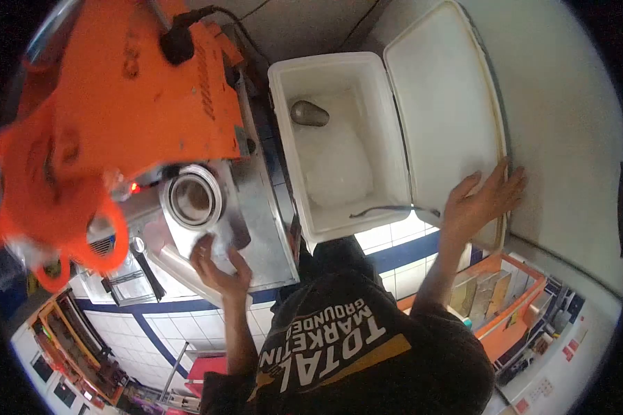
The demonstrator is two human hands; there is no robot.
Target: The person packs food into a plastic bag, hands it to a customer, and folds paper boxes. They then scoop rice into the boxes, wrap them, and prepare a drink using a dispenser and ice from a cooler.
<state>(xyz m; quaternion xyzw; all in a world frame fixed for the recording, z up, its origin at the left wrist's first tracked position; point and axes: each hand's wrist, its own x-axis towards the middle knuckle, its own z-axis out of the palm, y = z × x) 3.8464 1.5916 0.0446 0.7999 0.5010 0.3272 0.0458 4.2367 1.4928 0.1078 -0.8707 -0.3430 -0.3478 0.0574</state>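
Note:
My left hand [218,270] is by the metal counter at the left. Its thumb and fingers curl around a clear, whitish lump [221,247] that may be ice. Just beyond those fingers stands a round metal container [192,196], with something brownish at its bottom. My right hand [481,202] rests against the white lid [444,93] of a cooler box, fingers stretched out across the lid's outer edge. The lid stands open to the right of the cooler box [280,104]. Inside the box, a metal scoop [310,113] lies at the back left beside whitish ice [339,169].
An orange machine [152,90] with a black cable [218,10] overhangs the metal counter [263,228]. A dark strap [387,209] crosses the cooler's near rim. Behind me at the right is an orange-framed bin [512,277]. A pale wall [554,104] stands close at the right.

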